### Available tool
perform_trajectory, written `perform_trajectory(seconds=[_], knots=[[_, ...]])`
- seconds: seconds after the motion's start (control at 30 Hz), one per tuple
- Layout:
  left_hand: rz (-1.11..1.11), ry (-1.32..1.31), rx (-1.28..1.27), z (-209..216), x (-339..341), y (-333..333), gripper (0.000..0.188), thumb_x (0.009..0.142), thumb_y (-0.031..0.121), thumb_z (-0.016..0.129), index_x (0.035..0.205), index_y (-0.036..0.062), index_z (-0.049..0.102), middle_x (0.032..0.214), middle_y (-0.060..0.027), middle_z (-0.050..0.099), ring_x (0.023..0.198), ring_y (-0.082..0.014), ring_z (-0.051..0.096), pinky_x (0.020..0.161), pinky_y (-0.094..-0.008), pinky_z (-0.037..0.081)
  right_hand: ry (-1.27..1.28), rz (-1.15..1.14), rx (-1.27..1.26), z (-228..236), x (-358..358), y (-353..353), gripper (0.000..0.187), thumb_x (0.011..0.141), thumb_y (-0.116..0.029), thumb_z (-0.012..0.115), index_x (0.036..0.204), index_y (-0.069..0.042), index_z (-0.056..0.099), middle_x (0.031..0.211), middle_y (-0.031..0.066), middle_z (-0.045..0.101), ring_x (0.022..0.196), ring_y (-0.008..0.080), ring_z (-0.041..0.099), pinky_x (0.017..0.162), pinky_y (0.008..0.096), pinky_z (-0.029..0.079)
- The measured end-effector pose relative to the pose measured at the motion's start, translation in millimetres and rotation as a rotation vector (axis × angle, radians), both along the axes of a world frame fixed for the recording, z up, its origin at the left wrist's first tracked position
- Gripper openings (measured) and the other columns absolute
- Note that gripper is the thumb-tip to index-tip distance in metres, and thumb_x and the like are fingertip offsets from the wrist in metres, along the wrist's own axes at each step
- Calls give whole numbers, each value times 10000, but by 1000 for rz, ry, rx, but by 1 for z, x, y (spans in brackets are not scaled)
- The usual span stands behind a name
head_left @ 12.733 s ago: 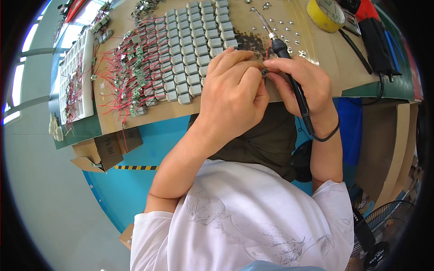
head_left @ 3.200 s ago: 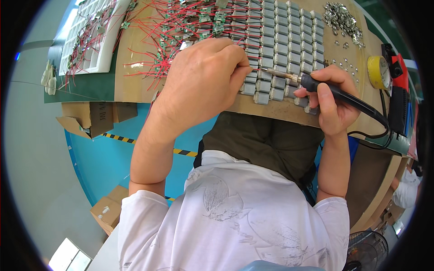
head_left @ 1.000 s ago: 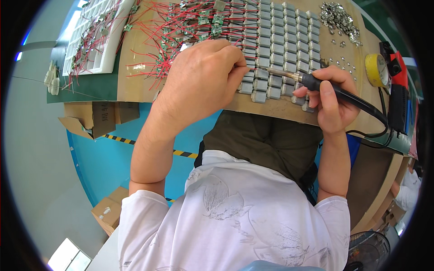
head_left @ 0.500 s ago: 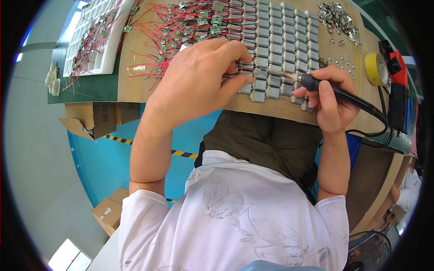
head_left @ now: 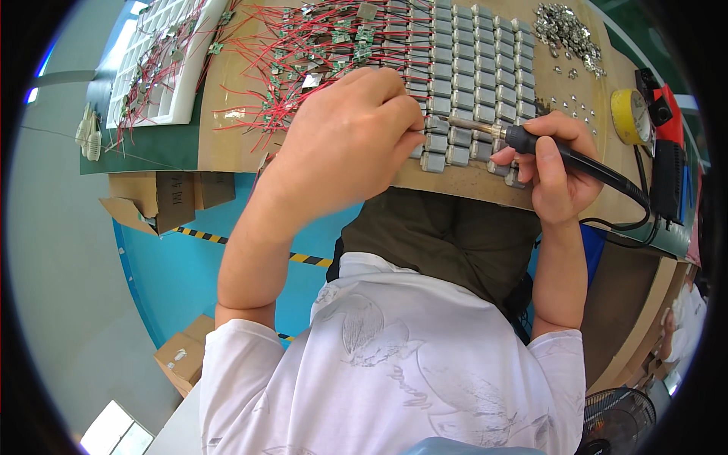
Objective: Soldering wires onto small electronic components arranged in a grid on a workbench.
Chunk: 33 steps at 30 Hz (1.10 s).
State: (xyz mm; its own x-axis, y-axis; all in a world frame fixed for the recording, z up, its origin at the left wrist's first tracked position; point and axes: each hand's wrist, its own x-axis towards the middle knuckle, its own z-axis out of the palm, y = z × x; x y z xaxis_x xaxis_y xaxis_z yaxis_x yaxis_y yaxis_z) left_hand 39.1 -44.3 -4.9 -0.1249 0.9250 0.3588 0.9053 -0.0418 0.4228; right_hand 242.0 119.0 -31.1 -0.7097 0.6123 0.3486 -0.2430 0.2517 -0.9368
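Observation:
My right hand (head_left: 560, 163) grips a soldering iron (head_left: 523, 139) by its black handle. The iron's metal tip reaches left over rows of small grey blocks with metal ends (head_left: 464, 80), close to a block near the front. My left hand (head_left: 360, 133) is closed in a pinch beside that tip, thumb and forefinger together on what looks like a thin wire; most of it is hidden by the fingers. Beyond the left hand lies a tangle of small green circuit boards with red wires (head_left: 334, 42); several wires run to the left column of blocks.
A white compartment tray (head_left: 163, 91) with more wired boards stands at the far left. Small shiny metal parts (head_left: 563, 30) are heaped at the back right. A yellow tape roll (head_left: 631, 116) and a red-and-black tool (head_left: 669, 144) lie along the right edge, near the iron's cord (head_left: 629, 220).
My left hand's thumb and forefinger have come from apart to a closed pinch, and the hand has turned over slightly. The right hand and the soldering iron stay almost in place.

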Motion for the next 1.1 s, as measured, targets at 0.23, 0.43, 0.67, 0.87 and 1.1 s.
perform_trajectory(seconds=[0.23,0.43,0.67,0.87,1.1], knots=[[27,50,-26,1,6,1,139,771,79,760,839,57,641,868,-79,597,835,-304,614,710,-409,509,2,-13,-10,-1,0,0,132,924,50,550,1026,72,631,726,80,640,561,69,599,554,230,549],[40,-22,9,3,6,2,110,808,52,737,850,38,636,880,-83,631,818,-296,628,699,-399,514,25,-7,-17,-2,2,2,131,921,54,547,1023,74,627,734,80,635,557,68,589,564,240,563],[37,-130,48,2,3,1,106,813,21,764,870,31,675,803,-81,657,736,-244,618,656,-358,509,47,6,0,-1,3,2,129,912,60,543,1013,78,621,770,97,641,568,70,596,575,238,570],[-36,-93,140,-5,-3,-1,129,782,5,774,869,32,684,795,-70,646,746,-245,600,666,-353,498,85,17,41,-1,1,0,135,894,83,531,993,83,621,793,111,653,589,79,611,587,239,571],[-21,-66,118,-7,1,1,122,747,-12,730,799,28,628,812,-85,596,802,-287,567,719,-380,489,83,92,157,-8,2,8,137,855,49,588,983,62,638,815,140,695,629,115,635,569,222,496]])
